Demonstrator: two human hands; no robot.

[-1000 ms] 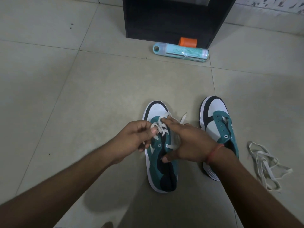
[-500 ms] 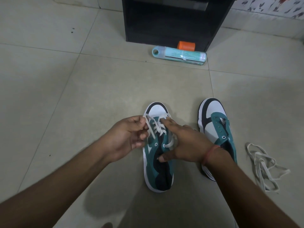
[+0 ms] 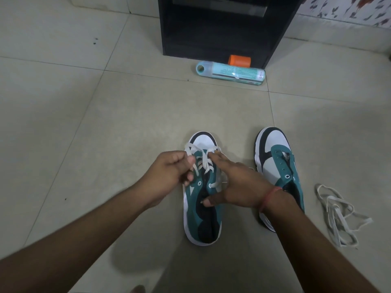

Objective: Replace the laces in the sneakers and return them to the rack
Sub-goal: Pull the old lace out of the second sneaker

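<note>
Two teal, white and black sneakers stand side by side on the tiled floor. The left sneaker [image 3: 202,210] carries a white lace [image 3: 204,160] threaded through its front eyelets. My left hand [image 3: 169,174] pinches one end of that lace at the sneaker's left side and holds it out taut. My right hand [image 3: 237,185] lies across the sneaker's right side, a finger pressing on the lace crossing and the thumb on the tongue opening. The right sneaker [image 3: 277,163] has bare eyelets. A loose white lace [image 3: 338,214] lies in a heap on the floor to its right.
A black rack [image 3: 224,28] stands at the back centre. In front of it lie a light-blue tube [image 3: 230,73] and an orange cap [image 3: 239,60]. A patterned wall runs along the far right. Bare tiles stretch to the left.
My left hand has pulled the lace end out to the left, away from the eyelets, drawing it taut. My right hand has kept its place on the sneaker.
</note>
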